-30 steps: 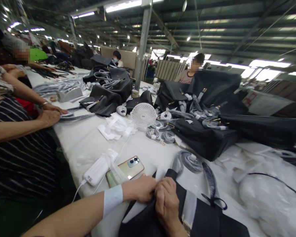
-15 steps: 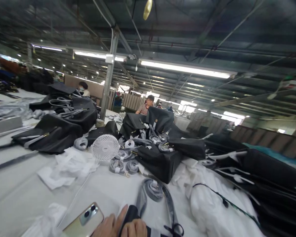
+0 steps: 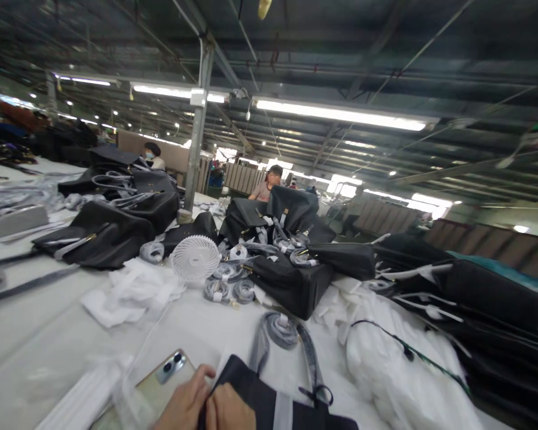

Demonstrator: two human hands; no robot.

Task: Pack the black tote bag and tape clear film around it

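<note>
At the bottom of the view lies a black handbag (image 3: 255, 394), its near part cut off by the frame. My left hand (image 3: 183, 400) has its fingers curled at the bag's left edge. Close beside it, my right hand (image 3: 231, 409) is closed on the same edge, knuckles up. A wrapped grey handle (image 3: 311, 352) arches up from the bag, with a coiled strap (image 3: 282, 330) lying inside the arch. A small black bow (image 3: 316, 395) hangs by the handle's right end. Left of my hands lies a phone (image 3: 168, 373), partly under clear plastic.
A white fan (image 3: 195, 260) stands ahead, beside several coiled straps (image 3: 243, 291). More black bags (image 3: 296, 283) are heaped behind. A tied white bundle (image 3: 399, 352) sits at right, and crumpled white paper (image 3: 134, 292) at left. A person (image 3: 269, 182) is beyond the heap.
More of the black bag shows between and right of my hands, its top edge now higher. My left index finger has bent from its stretched-out pose. The view has shifted slightly.
</note>
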